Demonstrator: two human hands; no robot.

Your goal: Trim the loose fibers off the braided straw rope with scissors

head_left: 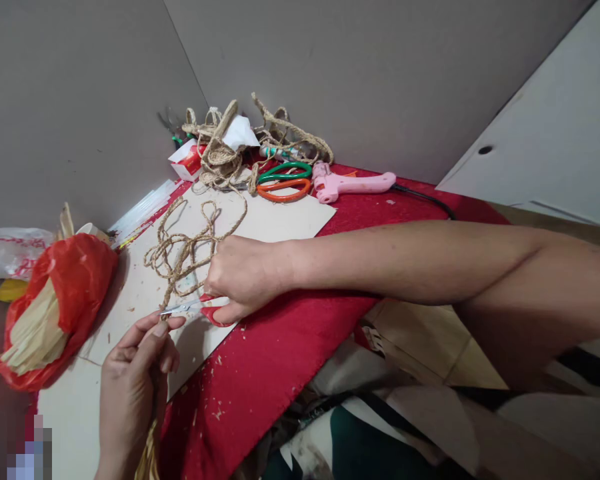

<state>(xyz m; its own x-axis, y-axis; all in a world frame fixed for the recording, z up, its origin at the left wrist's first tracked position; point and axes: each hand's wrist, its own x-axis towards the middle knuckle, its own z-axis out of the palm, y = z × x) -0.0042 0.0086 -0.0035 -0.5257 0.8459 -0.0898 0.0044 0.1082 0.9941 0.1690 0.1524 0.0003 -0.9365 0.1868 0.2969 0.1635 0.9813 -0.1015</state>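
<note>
My right hand [243,277] is closed round the red handles of a small pair of scissors [185,307]. The blades point left and meet a braided straw cord [168,293] just above my left fingertips. Thumb and fingers of my left hand [145,353] pinch that cord. Its loose straw ends [149,457] hang below the hand, and the rest lies in loops on the white board [300,217]. Whether the blades are fully closed is too small to tell.
Behind lie large scissors with green and orange handles [284,181], a pink glue gun [355,184] with a black cable, and bundled cords [223,150]. Clear sticks [143,210] lie near the wall. At left sits a red plastic bag [87,273] of pale husks [40,333].
</note>
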